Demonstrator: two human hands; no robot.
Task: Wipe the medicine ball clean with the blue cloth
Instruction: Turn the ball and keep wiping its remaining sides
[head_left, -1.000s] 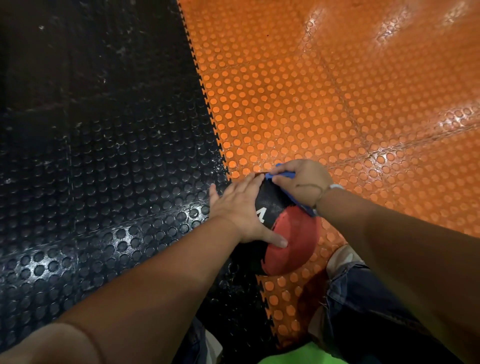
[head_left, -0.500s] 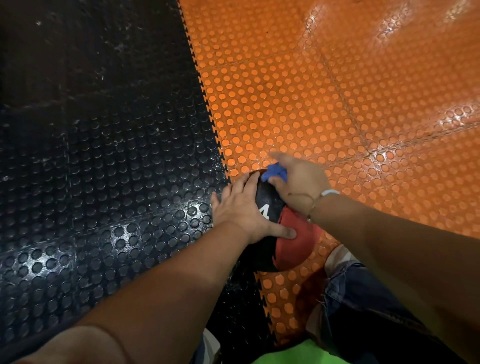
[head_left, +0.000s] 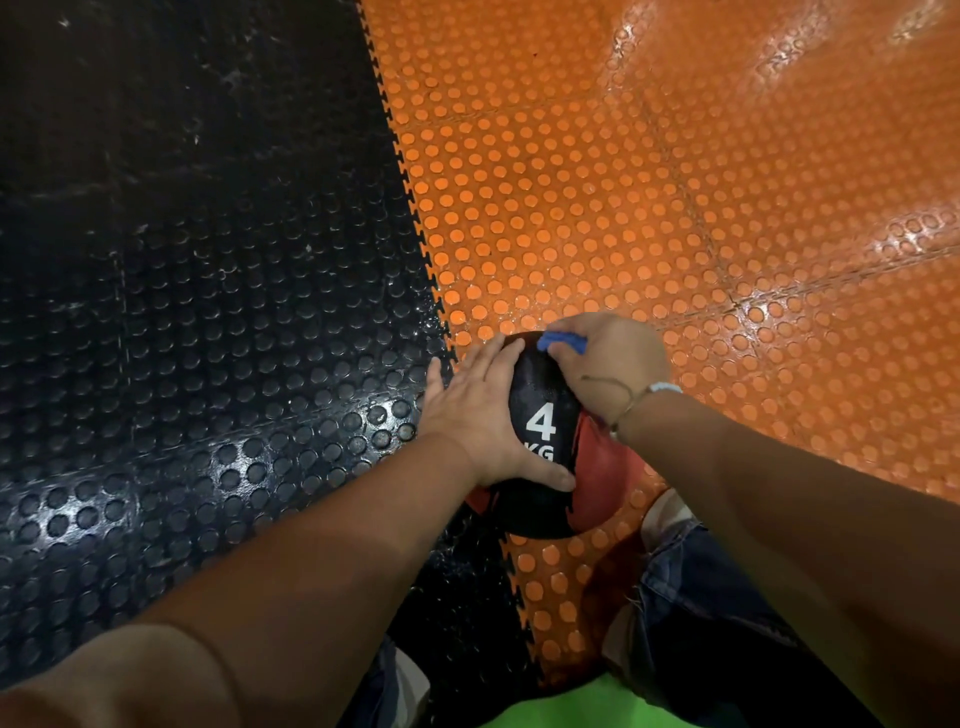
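Note:
A black and red medicine ball (head_left: 540, 395) marked "4 KG" sits on the floor where the black and orange mats meet. My left hand (head_left: 478, 410) lies flat on the ball's left side, fingers straight, thumb across the front. My right hand (head_left: 608, 364) covers the ball's upper right and grips the blue cloth (head_left: 561, 342), of which only a small fold shows at the fingertips. The rest of the cloth is hidden under the palm.
Studded black rubber floor mat (head_left: 208, 312) on the left joins a studded orange mat (head_left: 623, 182) on the right along a toothed seam. My knee in blue jeans (head_left: 696, 587) is just below right of the ball.
The ball has turned, so the "4 KG" mark now shows fully. My right hand with the cloth has slid over the ball's top. My left hand stays on the left side.

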